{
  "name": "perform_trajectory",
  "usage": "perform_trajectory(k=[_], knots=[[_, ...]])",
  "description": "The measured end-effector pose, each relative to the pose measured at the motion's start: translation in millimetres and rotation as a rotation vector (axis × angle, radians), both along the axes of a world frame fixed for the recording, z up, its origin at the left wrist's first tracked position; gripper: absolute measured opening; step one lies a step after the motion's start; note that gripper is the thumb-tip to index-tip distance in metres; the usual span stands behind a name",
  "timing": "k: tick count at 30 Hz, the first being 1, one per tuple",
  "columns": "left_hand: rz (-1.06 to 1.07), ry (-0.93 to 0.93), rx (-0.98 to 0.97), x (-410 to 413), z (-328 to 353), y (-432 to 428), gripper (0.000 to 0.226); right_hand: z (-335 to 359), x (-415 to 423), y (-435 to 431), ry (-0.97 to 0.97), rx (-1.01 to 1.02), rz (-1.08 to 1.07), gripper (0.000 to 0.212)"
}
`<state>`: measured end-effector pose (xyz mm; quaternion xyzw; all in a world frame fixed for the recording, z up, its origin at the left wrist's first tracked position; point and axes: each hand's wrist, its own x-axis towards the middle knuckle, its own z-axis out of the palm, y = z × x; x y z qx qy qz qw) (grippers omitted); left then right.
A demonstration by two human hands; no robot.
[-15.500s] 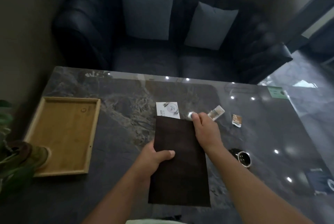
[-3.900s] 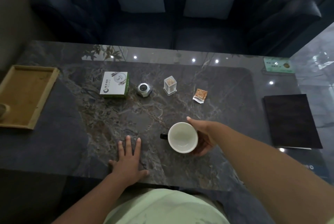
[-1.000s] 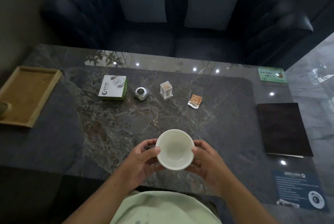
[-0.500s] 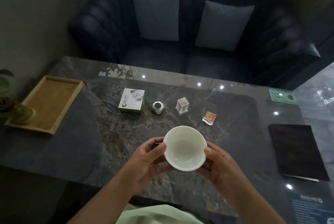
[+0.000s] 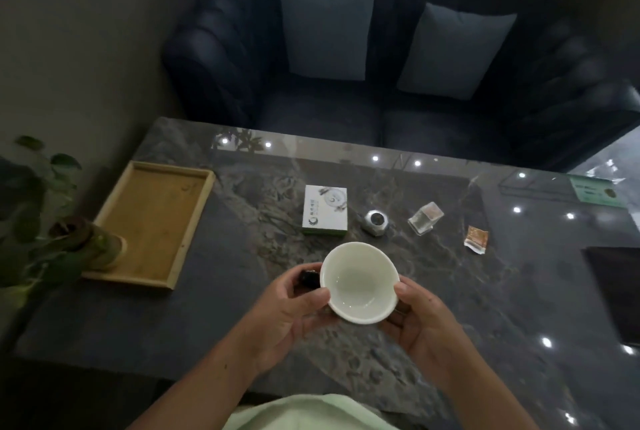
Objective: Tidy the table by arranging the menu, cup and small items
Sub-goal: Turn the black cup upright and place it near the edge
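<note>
Both hands hold the cup (image 5: 360,282) above the near part of the table (image 5: 485,294), clear of its top. The left hand (image 5: 284,311) curls round the cup's left side, thumb pressed to the rim. The right hand (image 5: 426,322) curls round the right side, its thumb also on the rim and its fingers tucked beneath. The cup is white inside and tilts its mouth toward the camera. Its dark handle (image 5: 308,279) sticks out to the left, beside the left fingers.

Four small items lie in a rough row beyond the cup: a white box (image 5: 325,209) with a green edge, a round silver piece (image 5: 375,221) just right of it, a clear case (image 5: 425,218) and an orange sachet (image 5: 477,239) farthest right. The dark menu (image 5: 616,291) lies flat at the right edge, partly cut off by the frame. A green card (image 5: 595,191) sits at the far right corner.

At the left stands a wooden tray (image 5: 156,218). A potted plant (image 5: 34,221) is at its near left corner; whether the pot rests on the tray I cannot tell. Behind the table is a dark sofa (image 5: 214,58) with two grey cushions (image 5: 327,29).
</note>
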<state>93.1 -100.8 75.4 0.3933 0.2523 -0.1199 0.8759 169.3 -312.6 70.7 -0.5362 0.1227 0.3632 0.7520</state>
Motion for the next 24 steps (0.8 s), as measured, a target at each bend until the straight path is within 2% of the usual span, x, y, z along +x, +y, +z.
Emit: perform_trajectory(k=[6, 12, 19, 24], knots=[[-0.024, 0.001, -0.001, -10, -9, 67, 0.050, -7, -17, 65, -0.044, -0.034, -0.004, 0.036], [-0.044, -0.004, -0.017, -29, -17, 113, 0.051, -15, -34, 115, 0.001, -0.086, -0.026, 0.029], [-0.051, 0.069, 0.070, -49, -34, 146, 0.048, -31, -52, 155, 0.038, -0.246, 0.044, 0.034], [-0.003, 0.150, 0.069, -62, -50, 156, 0.051, -47, -60, 172, 0.093, -0.237, 0.089, 0.038]])
